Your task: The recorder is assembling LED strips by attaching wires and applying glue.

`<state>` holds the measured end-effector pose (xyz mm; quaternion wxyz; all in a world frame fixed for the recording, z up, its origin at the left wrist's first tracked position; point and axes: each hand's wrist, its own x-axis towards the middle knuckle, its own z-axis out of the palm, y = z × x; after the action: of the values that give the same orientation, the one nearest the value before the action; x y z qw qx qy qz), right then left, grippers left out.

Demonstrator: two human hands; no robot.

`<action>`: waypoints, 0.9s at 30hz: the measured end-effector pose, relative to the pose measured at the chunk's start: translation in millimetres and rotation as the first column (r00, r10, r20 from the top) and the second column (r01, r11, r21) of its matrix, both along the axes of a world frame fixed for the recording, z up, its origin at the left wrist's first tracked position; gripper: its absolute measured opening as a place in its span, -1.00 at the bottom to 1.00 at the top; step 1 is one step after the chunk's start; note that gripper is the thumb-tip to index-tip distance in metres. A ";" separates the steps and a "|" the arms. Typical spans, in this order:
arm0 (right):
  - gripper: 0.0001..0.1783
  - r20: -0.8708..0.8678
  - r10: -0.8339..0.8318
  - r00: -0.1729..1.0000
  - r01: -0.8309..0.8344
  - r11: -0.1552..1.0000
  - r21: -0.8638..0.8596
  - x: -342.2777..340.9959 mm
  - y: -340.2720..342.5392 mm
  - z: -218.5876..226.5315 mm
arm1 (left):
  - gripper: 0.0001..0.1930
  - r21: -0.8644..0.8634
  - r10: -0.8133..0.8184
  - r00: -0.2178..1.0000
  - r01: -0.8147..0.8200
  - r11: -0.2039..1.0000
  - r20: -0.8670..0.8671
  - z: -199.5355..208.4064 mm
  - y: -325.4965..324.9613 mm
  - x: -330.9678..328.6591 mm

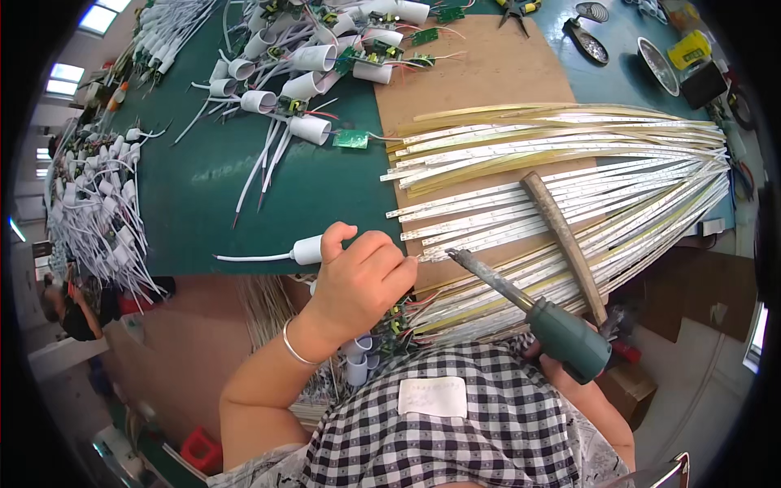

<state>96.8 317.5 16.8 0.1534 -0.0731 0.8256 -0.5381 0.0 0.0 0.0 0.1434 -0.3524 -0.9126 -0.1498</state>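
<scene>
My left hand (362, 276) is closed, its fingertips pinched together at the left ends of the white LED strips (472, 225). What lies between those fingertips is hidden. A white plastic cap with a white cable (307, 250) lies against this hand's thumb side, partly covered by it. In my right hand (560, 372) is a soldering iron with a green handle (569, 340), hiding most of the fingers. Its dark tip points left, over the strip ends near my left hand. More strips fan out to the right, with a wooden stick (565, 244) across them.
Several white caps with wires and green circuit boards (351, 139) are heaped at the far side. Another pile of caps (106, 191) stands at the left. Pliers (515, 15), a metal bowl (657, 67) and a yellow box (689, 50) sit at the far right.
</scene>
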 end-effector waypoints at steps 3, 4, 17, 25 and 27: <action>-0.72 -0.045 -0.015 0.999 0.017 0.999 0.047 2.3 -1.2 -1.5 | -0.85 0.020 0.010 1.000 -0.010 1.000 0.000 -2.3 -0.3 0.4; -0.71 -0.074 0.018 0.997 -0.012 0.997 0.078 0.4 -1.2 -0.7 | -0.84 0.021 0.012 1.000 -0.012 1.000 0.006 -1.5 -0.2 0.8; -0.71 -0.105 0.033 0.994 -0.027 0.998 0.055 -0.1 0.6 -6.0 | -0.81 0.055 -0.007 1.000 0.006 0.998 0.012 -0.1 0.7 -1.0; -0.74 -0.091 0.022 0.996 -0.017 0.998 0.055 -1.8 -1.4 -4.4 | -0.82 0.041 -0.006 1.000 0.006 0.999 0.009 0.4 2.0 -1.9; -0.74 -0.124 0.040 0.991 -0.030 0.996 0.081 -3.1 -2.1 -4.1 | -0.82 0.037 -0.008 1.000 0.008 0.999 0.004 0.4 2.0 -1.9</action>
<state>93.7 315.4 12.7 0.1131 -0.1151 0.8528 -0.4967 -1.9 2.0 0.4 0.1474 -0.3529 -0.9086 -0.1681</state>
